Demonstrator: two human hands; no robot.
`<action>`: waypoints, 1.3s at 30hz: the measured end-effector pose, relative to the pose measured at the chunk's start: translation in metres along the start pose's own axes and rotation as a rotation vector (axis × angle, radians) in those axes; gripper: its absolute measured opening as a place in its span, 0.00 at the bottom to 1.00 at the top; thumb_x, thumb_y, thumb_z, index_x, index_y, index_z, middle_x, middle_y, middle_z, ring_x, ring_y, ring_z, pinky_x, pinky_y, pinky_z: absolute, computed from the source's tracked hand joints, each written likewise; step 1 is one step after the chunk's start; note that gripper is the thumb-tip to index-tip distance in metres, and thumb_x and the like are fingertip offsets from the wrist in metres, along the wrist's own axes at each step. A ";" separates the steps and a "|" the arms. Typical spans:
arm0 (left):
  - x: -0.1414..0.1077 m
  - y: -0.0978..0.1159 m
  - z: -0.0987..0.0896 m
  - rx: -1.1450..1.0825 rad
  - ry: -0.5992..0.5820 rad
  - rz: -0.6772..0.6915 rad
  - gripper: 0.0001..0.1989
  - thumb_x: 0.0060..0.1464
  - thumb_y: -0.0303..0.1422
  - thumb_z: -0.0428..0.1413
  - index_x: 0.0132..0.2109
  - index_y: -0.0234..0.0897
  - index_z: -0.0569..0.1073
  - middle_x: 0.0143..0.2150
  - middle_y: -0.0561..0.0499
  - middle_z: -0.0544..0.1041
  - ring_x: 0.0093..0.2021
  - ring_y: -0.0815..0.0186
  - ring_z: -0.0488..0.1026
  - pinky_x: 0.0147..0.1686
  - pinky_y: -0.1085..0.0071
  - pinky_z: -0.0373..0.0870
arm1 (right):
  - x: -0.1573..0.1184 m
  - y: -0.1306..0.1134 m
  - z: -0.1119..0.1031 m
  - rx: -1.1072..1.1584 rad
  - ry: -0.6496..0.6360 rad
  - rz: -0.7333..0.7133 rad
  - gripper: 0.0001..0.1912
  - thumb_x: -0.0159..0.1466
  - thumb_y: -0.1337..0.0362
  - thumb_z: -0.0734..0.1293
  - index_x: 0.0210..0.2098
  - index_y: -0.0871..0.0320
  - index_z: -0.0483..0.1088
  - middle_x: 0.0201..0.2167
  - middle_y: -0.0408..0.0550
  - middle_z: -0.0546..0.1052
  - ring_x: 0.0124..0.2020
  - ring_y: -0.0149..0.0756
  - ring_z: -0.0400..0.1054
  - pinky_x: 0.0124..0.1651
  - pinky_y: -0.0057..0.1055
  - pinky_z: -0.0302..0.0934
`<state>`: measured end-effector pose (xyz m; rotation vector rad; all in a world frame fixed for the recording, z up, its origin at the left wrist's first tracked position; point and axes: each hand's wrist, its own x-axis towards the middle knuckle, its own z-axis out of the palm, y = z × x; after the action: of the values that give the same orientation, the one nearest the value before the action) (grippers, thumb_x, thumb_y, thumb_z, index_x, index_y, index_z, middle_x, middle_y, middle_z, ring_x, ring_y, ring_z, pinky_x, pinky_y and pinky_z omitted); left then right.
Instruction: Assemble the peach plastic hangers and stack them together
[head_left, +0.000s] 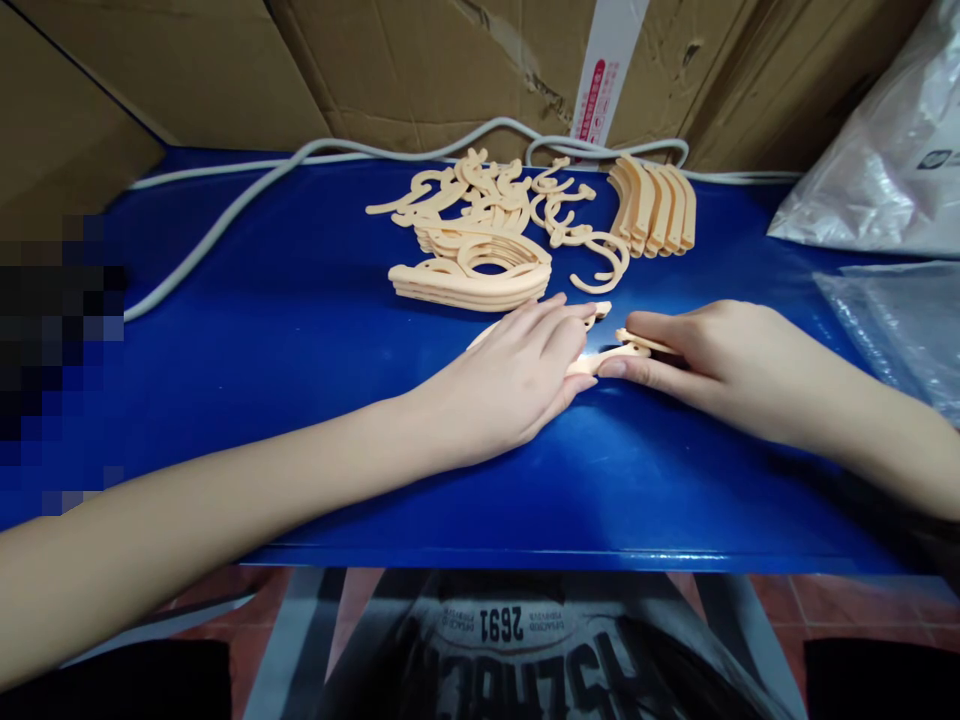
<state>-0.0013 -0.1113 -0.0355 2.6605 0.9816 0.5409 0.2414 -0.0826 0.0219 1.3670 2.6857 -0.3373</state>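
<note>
While the left hand [525, 365] lies palm down near the middle of a blue bench [337, 510], its fingers bend over a beige body [592, 363] and its thumb rests along the near edge, holding it against the surface. Most of that body is hidden under the hand; its ends show beside the fingers. From the right, the right hand [701, 350] pinches a slim beige arm [628, 338] between thumb and forefinger, its tip at the body's right end. Whether the two are joined is hard to tell.

Just beyond the left hand sits a stack of beige bodies [469, 292], with a loose heap of hooks [465, 195] behind it. More curved arms [652, 208] stand in a row to the right. A white cable [247, 205] runs along the back, before cardboard [420, 80]. Plastic bags [877, 160] lie at right.
</note>
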 end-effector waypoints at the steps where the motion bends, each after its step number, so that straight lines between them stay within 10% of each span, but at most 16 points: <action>1: 0.000 0.000 0.000 0.000 -0.001 -0.002 0.17 0.80 0.39 0.43 0.62 0.30 0.68 0.79 0.30 0.65 0.80 0.42 0.61 0.79 0.41 0.60 | 0.000 0.000 0.000 0.006 -0.008 0.004 0.39 0.73 0.28 0.42 0.32 0.51 0.62 0.21 0.45 0.68 0.22 0.38 0.60 0.31 0.36 0.45; 39: -0.001 -0.002 0.002 0.114 0.015 0.059 0.21 0.81 0.37 0.42 0.63 0.23 0.67 0.76 0.26 0.67 0.78 0.37 0.64 0.78 0.41 0.61 | 0.002 -0.001 0.001 -0.005 -0.063 0.024 0.45 0.71 0.26 0.37 0.31 0.52 0.66 0.24 0.50 0.73 0.24 0.38 0.62 0.34 0.37 0.46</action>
<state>-0.0022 -0.1109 -0.0383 2.7981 0.9682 0.5332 0.2390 -0.0817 0.0203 1.3619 2.6155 -0.3646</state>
